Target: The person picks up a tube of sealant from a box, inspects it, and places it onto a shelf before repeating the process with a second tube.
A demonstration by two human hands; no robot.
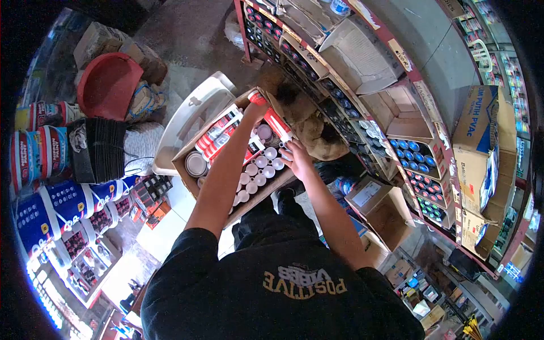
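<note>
A cardboard box (258, 199) on a white plastic chair (195, 107) holds white-capped containers (260, 179), a round tin (196, 164) and red-and-white packages (217, 136). My left hand (256, 109) is at the far end of the box, its fingers closed round the end of a red tube (276, 122) with a white tip. My right hand (297, 158) is beside the tube's near end, above the box's right edge, with its fingers apart and no object visibly gripped.
Shelves (396, 56) with boxed cans and cartons run along the right. An opened carton (385, 218) stands lower right. Paint pails (34, 153), a black stack (102, 141) and a red basin (109, 85) are at the left.
</note>
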